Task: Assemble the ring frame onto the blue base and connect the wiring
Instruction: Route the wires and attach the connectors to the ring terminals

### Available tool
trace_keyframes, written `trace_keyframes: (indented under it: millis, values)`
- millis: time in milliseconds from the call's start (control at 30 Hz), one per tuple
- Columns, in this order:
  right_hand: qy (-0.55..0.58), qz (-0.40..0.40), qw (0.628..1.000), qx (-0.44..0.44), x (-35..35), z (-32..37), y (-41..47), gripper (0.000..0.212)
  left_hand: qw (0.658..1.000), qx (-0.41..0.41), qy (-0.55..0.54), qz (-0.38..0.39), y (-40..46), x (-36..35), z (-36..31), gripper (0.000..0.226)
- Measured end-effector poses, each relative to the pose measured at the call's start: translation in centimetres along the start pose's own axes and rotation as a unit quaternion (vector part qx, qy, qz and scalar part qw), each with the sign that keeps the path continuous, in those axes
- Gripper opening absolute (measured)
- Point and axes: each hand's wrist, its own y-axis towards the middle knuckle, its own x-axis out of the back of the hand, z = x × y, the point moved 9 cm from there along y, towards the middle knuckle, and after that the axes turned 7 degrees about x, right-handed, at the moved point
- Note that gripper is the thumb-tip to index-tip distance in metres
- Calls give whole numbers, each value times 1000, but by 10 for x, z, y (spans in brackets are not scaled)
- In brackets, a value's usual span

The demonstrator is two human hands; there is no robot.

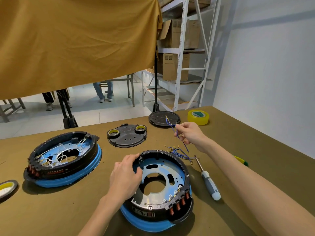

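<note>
A blue base (144, 224) with a black ring frame (186, 169) seated on it lies in front of me, red switches at its near right. My left hand (127, 176) grips the frame's far left rim. My right hand (190, 135) is raised above the table and pinches a blue wire (177, 133) with metal terminals. A bundle of several more blue wires (179, 151) lies just beyond the frame's far right edge.
A second blue base with ring frame and white wiring (64, 159) sits at the left. A black plate carrying two tape rolls (127, 135), a round black disc (163, 119), yellow tape (198, 117) and a screwdriver (208, 182) lie around. A tape roll (6, 189) sits at the left edge.
</note>
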Motion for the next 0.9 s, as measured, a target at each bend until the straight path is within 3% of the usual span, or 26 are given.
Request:
trace_keyframes:
  millis: [233,333,433,567,767,900]
  values:
    - [129,8,991,-25,0,10,-18,22,1000,-1,-4,3,-1,-1,0,48]
    - [199,21,978,-50,-5,9,-30,23,999,-2,-26,-34,2,8,-4,40]
    - [278,38,956,-82,-15,1,-42,23,988,-34,-141,-54,4,23,-19,40]
    - [342,83,930,-106,-38,-10,-57,21,937,-42,-342,55,9,30,-56,58]
    - [362,137,918,-87,-62,-23,-73,16,885,-26,-464,27,9,46,-80,12]
    - [312,112,941,-73,-60,-23,-77,20,882,-44,-467,40,1,47,-77,10]
